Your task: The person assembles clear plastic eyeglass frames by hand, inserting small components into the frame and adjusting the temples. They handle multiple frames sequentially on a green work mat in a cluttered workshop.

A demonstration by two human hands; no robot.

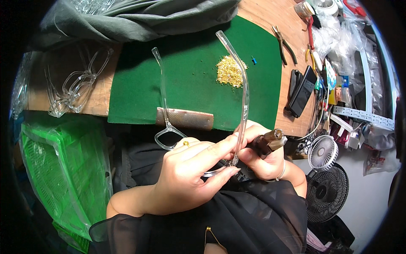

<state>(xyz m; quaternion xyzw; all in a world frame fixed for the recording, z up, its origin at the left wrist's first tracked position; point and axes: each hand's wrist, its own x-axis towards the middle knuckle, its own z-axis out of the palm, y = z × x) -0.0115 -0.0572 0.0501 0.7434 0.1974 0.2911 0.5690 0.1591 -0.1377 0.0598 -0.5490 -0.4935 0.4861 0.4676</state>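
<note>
My left hand (190,167) is closed around a clear plastic eyeglass frame (169,137), pinching it near one hinge with thumb and fingertips. Both temples point away from me; the nearer-right one rises past my fingers over the green mat (139,80). My right hand (268,163) is wrapped around a tool with a dark brown handle (269,142). That tool's working end is hidden by my fingers close to the hinge, so its kind is unclear. A pile of tiny gold-coloured pieces, seemingly screws (228,72), lies on the mat beyond my hands.
At the mat's front edge sits a worn brown block (190,119). More clear frames (76,91) lie left, below grey cloth (127,21). Pliers (284,46), a black phone (303,91) and cables are at right. Fans (323,151) stand lower right; a green crate (63,169) stands left.
</note>
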